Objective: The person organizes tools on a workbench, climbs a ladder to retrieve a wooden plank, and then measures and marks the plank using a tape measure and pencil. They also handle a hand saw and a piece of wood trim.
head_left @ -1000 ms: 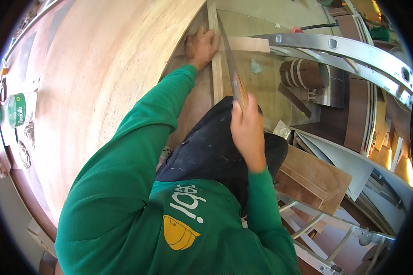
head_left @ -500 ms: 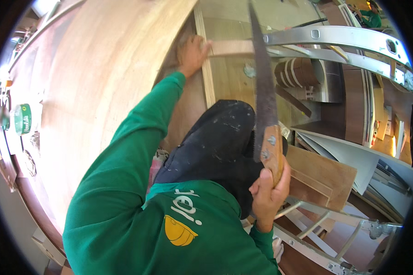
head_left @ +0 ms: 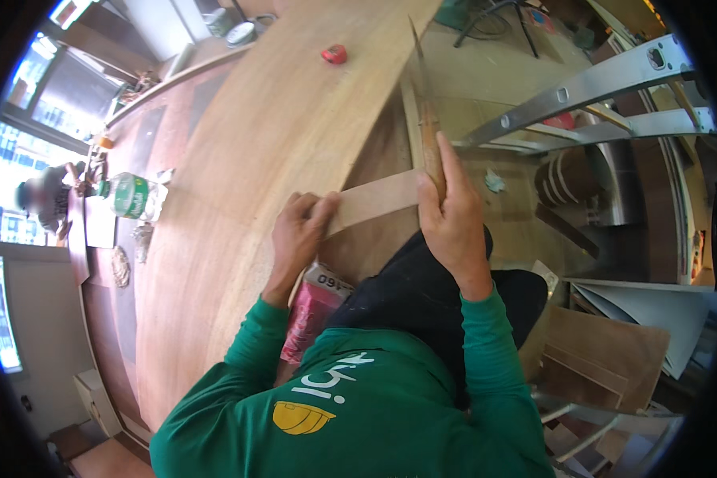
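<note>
In my right hand [head_left: 456, 215] is a handsaw [head_left: 431, 143], its wooden handle in my closed fingers and its narrow dark blade pointing away from me. A short, flat wood strip [head_left: 378, 199] spans the gap between my hands. My left hand [head_left: 301, 235] grips the strip's left end, over the edge of a large plywood sheet [head_left: 215, 191]. The strip's other end meets my right thumb and fingers; I cannot tell whether they also grip it. Beneath it runs a thin upright board edge [head_left: 410, 119].
An aluminium ladder [head_left: 570, 95] reaches in from the right. On the plywood lies a small red object [head_left: 334, 54]. A clear bottle with a green label [head_left: 131, 195] stands to the left. A pink and white package [head_left: 315, 311] sits by my leg. Boards [head_left: 605, 358] lean at lower right.
My right hand has carried the saw up and away from me, to the strip. My left hand has come nearer with the wood strip. The view has swung as well.
</note>
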A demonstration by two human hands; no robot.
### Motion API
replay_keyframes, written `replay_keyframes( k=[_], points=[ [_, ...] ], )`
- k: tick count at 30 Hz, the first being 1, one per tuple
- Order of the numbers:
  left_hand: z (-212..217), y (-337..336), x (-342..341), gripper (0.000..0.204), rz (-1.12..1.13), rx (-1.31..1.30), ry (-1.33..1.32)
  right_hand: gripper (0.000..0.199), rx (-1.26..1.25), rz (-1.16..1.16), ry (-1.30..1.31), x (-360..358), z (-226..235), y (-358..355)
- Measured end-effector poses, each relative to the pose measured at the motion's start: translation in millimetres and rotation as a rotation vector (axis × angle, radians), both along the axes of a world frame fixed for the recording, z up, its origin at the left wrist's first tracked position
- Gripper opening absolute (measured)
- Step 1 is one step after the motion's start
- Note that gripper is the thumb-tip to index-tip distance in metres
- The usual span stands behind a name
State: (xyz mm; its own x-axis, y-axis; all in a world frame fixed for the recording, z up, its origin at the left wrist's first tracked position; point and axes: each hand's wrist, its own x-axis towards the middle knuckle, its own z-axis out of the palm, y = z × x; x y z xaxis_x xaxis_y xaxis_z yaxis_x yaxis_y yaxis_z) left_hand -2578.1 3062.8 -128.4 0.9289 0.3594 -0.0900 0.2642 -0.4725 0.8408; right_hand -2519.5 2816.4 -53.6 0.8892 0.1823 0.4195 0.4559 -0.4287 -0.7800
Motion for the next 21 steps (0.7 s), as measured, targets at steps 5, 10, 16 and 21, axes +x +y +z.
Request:
replay_keyframes(
  k=[5, 10, 16, 21],
  points=[
    [26.7, 92.6, -55.1, 0.045, 0.270, 0.107, -0.069, 0.062, -0.196, -0.003, 0.084, 10.9, -43.2, 69.3],
    [0.4, 157.1, -85.2, 0.048, 0.422, 0.089, -0.075, 0.069, -0.265, 0.213, 0.208, -30.7, -114.5, 158.5],
    [7.2, 146.6, -79.5, 0.045, 0.300, 0.026, -0.089, 0.091, -0.477, 0.281, 0.082, -44.2, -89.6, 158.1],
    [24.0, 133.5, -65.4, 0.043, 0.068, -0.223, -0.124, 0.090, -0.212, 0.672, 0.007, -29.1, -85.4, 182.2]
  ],
)
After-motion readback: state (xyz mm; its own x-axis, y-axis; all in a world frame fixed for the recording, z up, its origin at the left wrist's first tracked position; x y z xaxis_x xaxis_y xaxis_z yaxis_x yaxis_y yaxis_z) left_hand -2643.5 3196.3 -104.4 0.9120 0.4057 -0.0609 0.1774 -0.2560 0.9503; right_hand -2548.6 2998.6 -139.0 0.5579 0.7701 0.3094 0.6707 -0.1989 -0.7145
